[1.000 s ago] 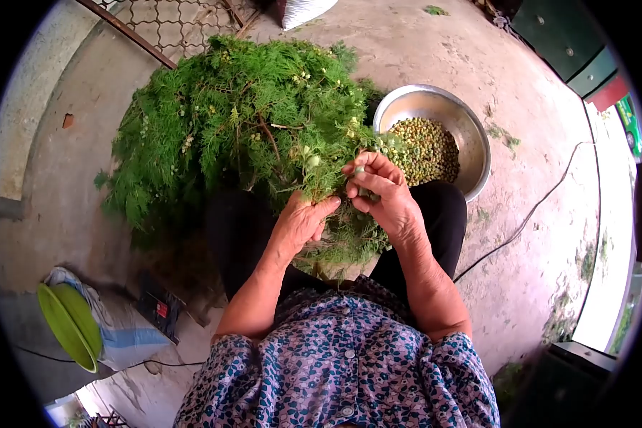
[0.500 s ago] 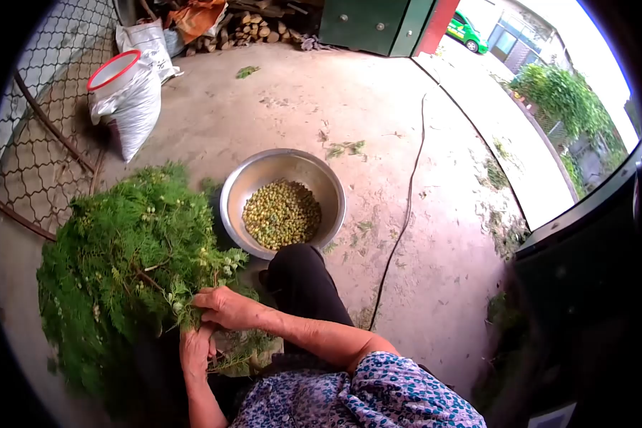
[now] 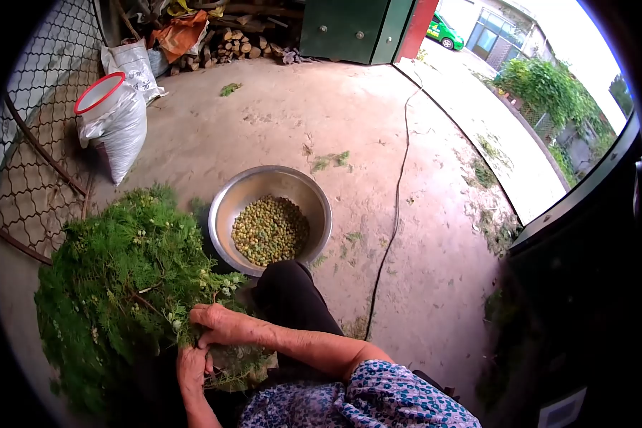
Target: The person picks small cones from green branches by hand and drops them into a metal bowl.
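Observation:
My left hand (image 3: 192,369) is low at the near edge of a leafy heap of evergreen branches (image 3: 121,278), closed around a branch whose gripped part is mostly hidden. Just above it, my right hand (image 3: 225,325) has its thumb and fingers pinched on a sprig of the same greenery; the fingertips are partly covered by foliage. Pale green cones (image 3: 228,283) show among the leaves close to my right hand. Beyond my knee stands a wide metal basin (image 3: 315,207), its bottom covered with small yellow-green cones (image 3: 269,230).
A white sack (image 3: 118,132) with a red-rimmed opening stands back left, beside wire mesh (image 3: 32,153). Stacked firewood (image 3: 239,46) and a green metal door (image 3: 342,32) are at the back. A black cable (image 3: 398,214) crosses the concrete floor, where leafy scraps (image 3: 329,160) lie.
The camera view has shifted slightly, so the basin and sack appear lower and further left. Both hands stay together at the branch, with little visible movement.

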